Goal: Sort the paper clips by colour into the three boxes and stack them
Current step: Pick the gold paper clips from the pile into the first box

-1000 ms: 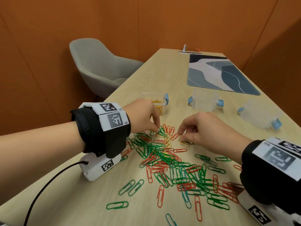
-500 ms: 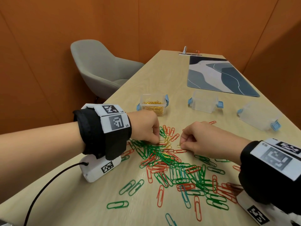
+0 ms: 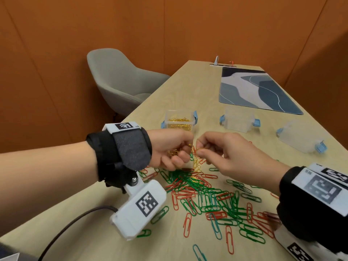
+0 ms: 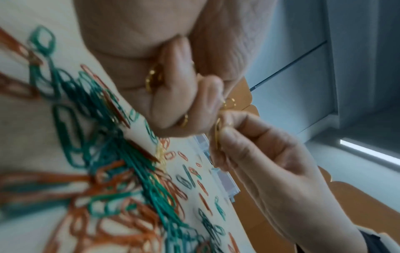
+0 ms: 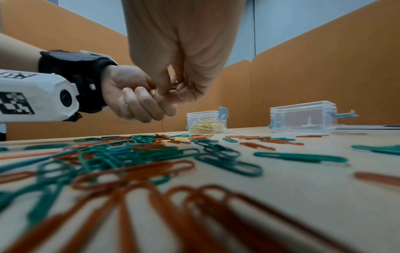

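A heap of green and red paper clips [image 3: 203, 191] covers the near table, with a few gold clips [image 3: 196, 163] at its far edge. My left hand [image 3: 175, 149] is lifted above the heap, palm turned inward, fingers curled around a bunch of gold clips [image 4: 153, 78]. My right hand [image 3: 209, 147] meets it fingertip to fingertip and pinches a gold clip [image 4: 217, 131] between thumb and forefinger. Behind the hands stands a clear box [image 3: 179, 122] part filled with gold clips. Two more clear boxes [image 3: 238, 122] [image 3: 299, 139] stand to its right, the far right one tipped on its side.
A blue-grey patterned mat [image 3: 258, 91] lies at the far right of the table [image 3: 188, 87], with a metal clip [image 3: 216, 62] at the far edge. A grey chair [image 3: 120, 83] stands left of the table. Orange walls enclose the space. A black cable [image 3: 75, 225] runs from my left wrist.
Both hands have lifted off the heap and come together above it. The left hand has turned palm inward with gold clips in it, and the right hand now brings a gold clip to it.
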`<state>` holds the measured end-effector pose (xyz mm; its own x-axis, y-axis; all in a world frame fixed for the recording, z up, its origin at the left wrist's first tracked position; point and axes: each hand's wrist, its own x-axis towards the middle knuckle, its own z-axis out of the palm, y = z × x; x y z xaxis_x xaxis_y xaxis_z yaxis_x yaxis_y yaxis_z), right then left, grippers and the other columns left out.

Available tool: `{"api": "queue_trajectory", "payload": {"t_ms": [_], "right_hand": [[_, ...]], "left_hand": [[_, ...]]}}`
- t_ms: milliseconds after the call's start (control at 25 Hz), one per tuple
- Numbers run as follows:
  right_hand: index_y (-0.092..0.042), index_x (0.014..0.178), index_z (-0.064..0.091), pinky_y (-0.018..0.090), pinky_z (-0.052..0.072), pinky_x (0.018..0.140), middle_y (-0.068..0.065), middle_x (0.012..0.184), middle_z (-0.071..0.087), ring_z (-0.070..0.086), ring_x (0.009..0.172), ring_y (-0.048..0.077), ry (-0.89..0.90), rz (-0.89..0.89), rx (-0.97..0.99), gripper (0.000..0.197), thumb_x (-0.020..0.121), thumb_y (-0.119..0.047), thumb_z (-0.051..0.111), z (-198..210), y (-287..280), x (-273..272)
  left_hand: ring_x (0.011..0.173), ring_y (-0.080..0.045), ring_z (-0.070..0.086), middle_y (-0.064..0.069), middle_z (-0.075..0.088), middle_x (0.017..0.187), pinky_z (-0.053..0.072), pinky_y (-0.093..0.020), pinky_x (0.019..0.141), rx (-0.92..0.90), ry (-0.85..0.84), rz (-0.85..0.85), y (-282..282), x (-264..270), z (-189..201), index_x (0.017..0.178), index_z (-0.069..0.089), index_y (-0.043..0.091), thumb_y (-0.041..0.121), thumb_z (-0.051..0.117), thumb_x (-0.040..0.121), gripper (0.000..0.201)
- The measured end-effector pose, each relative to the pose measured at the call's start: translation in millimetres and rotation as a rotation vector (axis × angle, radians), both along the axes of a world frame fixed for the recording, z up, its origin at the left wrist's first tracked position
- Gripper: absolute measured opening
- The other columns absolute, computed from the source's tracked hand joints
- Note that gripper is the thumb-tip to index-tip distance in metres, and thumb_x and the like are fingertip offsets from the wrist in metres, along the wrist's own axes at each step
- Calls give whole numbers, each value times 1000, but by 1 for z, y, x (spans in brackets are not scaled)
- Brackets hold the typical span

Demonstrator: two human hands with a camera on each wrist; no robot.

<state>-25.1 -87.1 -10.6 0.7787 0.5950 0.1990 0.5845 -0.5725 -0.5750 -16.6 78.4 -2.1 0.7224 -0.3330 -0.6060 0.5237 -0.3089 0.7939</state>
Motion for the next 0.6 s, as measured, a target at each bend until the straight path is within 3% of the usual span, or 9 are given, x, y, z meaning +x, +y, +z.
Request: {"api": "queue_trajectory", "payload": {"t_ms": [120, 280, 360, 480, 600], "right_hand": [[-25, 78, 60, 12, 40, 57, -7, 66, 62, 54, 61, 9, -63, 30, 81, 11, 87, -19, 60, 0, 5, -3], [-26, 82, 63, 9, 41, 62, -13, 69, 63, 57, 65, -1, -76, 39, 125, 6, 86, -20, 63, 1, 6, -2], [-27, 87, 64, 7, 40, 64, -13, 77, 65, 56, 70, -1, -128, -39, 135, 11, 89, -19, 58, -1, 4, 1], [-26, 102, 68, 6, 37, 70, -8, 99, 68, 58, 86, 3, -93, -118, -100, 23, 93, -15, 49, -5, 2, 5], [-27, 114, 65, 13, 33, 79, -8, 116, 63, 55, 106, 11, -21, -10, -355, 31, 94, -15, 45, -9, 1, 6]], "left_hand": [[31, -6, 32, 0, 39, 46, 17, -10, 26, -209, 70, 18, -9, -2, -5, 74, 41, 13, 16, 24, 92, 25], [36, -9, 37, -5, 42, 56, 21, -11, 27, -223, 39, 104, -7, 0, -8, 78, 43, 9, 6, 23, 88, 23], [37, -9, 35, -3, 41, 56, 19, -12, 27, -210, 16, 148, -1, 3, -3, 76, 39, 11, 6, 23, 85, 19], [35, -7, 25, 3, 32, 52, 13, -12, 30, -86, -21, 148, 5, 5, 9, 71, 39, 14, 10, 30, 82, 16], [36, -7, 22, 6, 29, 51, 17, -13, 32, 284, -194, -72, 6, 1, 12, 73, 54, 15, 24, 49, 88, 19]]}}
